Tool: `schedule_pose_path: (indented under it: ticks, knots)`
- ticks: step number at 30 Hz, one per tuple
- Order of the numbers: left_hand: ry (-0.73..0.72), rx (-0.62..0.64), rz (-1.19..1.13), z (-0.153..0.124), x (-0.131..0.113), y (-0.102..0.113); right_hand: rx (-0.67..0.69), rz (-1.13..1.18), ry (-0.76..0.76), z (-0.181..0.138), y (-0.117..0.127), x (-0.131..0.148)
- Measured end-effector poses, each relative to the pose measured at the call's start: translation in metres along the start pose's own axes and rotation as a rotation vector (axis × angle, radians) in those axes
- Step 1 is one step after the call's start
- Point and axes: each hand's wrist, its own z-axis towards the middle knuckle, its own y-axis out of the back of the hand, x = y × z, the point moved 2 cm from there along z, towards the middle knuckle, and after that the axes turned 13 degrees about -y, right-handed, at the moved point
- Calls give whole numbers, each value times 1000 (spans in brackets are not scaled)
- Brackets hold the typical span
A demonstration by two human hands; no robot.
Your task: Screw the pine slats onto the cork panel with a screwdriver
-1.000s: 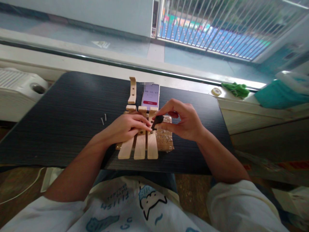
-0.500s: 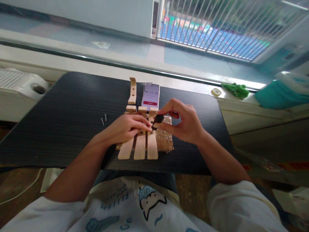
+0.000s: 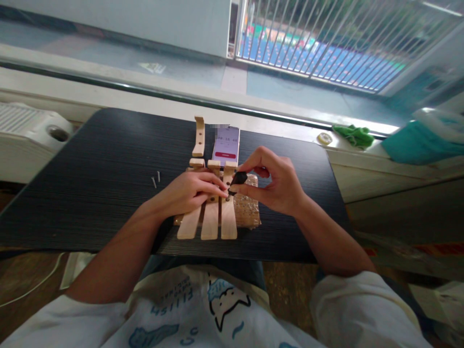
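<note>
My right hand (image 3: pixel 277 181) pinches the short black handle of a screwdriver (image 3: pixel 239 179) between thumb and fingers. It is tilted, its lower end down at the rightmost wooden piece (image 3: pixel 229 220). My left hand (image 3: pixel 192 191) lies palm down across the wooden hook rack (image 3: pixel 209 222), its fingers pressed on the slats and its fingertips beside the screwdriver's lower end. Whether those fingertips also pinch a screw is hidden. Dark holes show in the slats. Under the rack is a brown package (image 3: pixel 250 208) in clear wrap.
Beyond the rack lie a loose wooden hook piece (image 3: pixel 199 137) with two holes and a phone (image 3: pixel 226 145) showing a timer. Two screws (image 3: pixel 155 179) rest on the black table (image 3: pixel 119 145) at left. A tape roll (image 3: pixel 325 138) and green cloth (image 3: pixel 353 136) are on the sill.
The black screwdriver handle has turned slightly in my right fingers. Both hands stay almost in place, and the rack has not moved.
</note>
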Motion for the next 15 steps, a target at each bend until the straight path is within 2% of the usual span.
schedule_pose_path:
  ticks: [15]
  knots:
    - [-15,3,17,-1,2,-2,-33,2,11,-2,-4,-1]
